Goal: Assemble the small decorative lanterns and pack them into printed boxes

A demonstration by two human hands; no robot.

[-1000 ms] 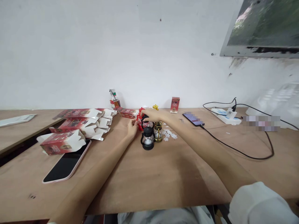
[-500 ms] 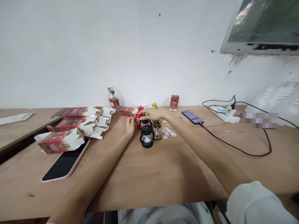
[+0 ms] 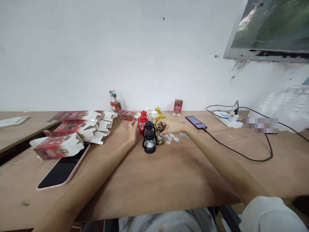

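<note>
A cluster of tiny lanterns stands mid-table: a black lantern [image 3: 149,142] in front, a red lantern [image 3: 142,121] behind it, a gold lantern [image 3: 159,133] to the right and another gold lantern [image 3: 157,110] with a white lantern [image 3: 154,115] at the back. My left hand [image 3: 132,130] rests on the table, fingers loosely together, touching the red lantern's left side. My right hand [image 3: 172,127] has its fingers at the near gold lantern. Small white paper bits [image 3: 172,138] lie under that hand.
Flat red-and-white cartons [image 3: 76,126] pile up at the left, above a pink-edged phone [image 3: 61,171] lying face up. A second phone [image 3: 196,122] is plugged into a black cable [image 3: 243,156] leading to a power strip [image 3: 227,119]. A small red box [image 3: 177,107] stands by the wall.
My right hand left the top of the red lantern and moved right and down to the gold lantern. The left hand stayed beside the red lantern. The view shifted slightly.
</note>
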